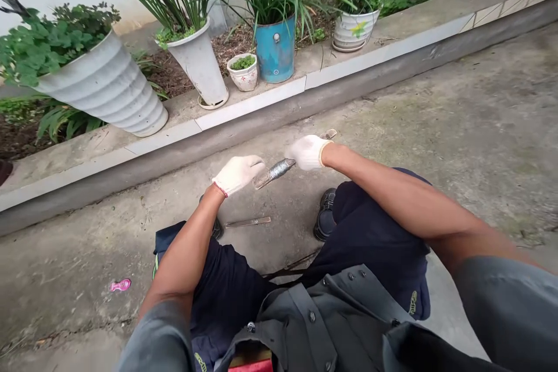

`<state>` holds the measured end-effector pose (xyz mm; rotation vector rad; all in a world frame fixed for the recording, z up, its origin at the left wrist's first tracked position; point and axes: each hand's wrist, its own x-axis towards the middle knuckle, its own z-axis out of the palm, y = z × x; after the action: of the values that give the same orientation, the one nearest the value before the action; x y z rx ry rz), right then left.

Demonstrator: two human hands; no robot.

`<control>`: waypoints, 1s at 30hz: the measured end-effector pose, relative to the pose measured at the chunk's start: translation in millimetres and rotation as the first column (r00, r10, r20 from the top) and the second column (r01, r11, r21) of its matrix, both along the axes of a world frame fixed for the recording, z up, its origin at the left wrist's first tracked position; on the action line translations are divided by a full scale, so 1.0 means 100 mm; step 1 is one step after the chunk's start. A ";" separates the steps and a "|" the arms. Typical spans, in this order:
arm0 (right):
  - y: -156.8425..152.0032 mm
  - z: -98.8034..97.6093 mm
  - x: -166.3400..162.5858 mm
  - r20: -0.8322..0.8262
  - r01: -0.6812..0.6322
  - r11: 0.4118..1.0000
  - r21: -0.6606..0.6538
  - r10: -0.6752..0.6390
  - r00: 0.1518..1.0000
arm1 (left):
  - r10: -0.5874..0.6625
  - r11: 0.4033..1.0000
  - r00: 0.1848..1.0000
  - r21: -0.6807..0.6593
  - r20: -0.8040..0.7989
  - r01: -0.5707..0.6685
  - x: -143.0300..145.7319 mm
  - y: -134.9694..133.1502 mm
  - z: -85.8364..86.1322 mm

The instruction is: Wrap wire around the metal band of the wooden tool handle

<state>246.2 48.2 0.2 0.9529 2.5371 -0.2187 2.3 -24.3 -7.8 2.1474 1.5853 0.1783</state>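
Note:
My right hand (308, 152), in a white glove, is closed around a flat strip wound with silvery wire (279, 170). The strip slants over the concrete, its far end showing past my wrist and its near end pointing toward my left hand. My left hand (239, 173), also in a white glove, is beside that near end with its fingers drawn together. Whatever is between those fingertips is too small to make out. On the ground below lies a second thin, flat strip (248, 222) with pale marks at its middle.
A tiled concrete ledge (257, 107) crosses ahead, bearing a tilted white pot (113, 87), a slim white pot (198, 64), a small pot (244, 77), a blue bucket (275, 49) and a patterned pot (355, 32). A pink object (121, 285) lies on the ground at left. My shoes flank the second strip.

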 end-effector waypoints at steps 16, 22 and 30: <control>0.15 0.12 0.02 -0.374 0.364 0.931 -0.013 -0.343 0.862 | 0.142 0.964 0.933 -0.261 0.331 -0.054 0.15 -0.10 -0.18; 0.11 0.14 -0.02 -0.230 0.421 0.888 0.183 -0.378 0.897 | 0.088 0.940 0.967 -0.340 0.238 -0.002 0.21 -0.16 -0.05; -0.05 0.07 0.04 0.035 -0.016 1.000 -0.021 0.016 0.999 | 0.014 0.993 0.997 -0.114 0.081 -0.005 0.11 -0.09 0.04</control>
<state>249.7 43.2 7.1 0.9203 2.5047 -0.2210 13.4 -33.1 -4.1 2.0203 1.5227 0.1720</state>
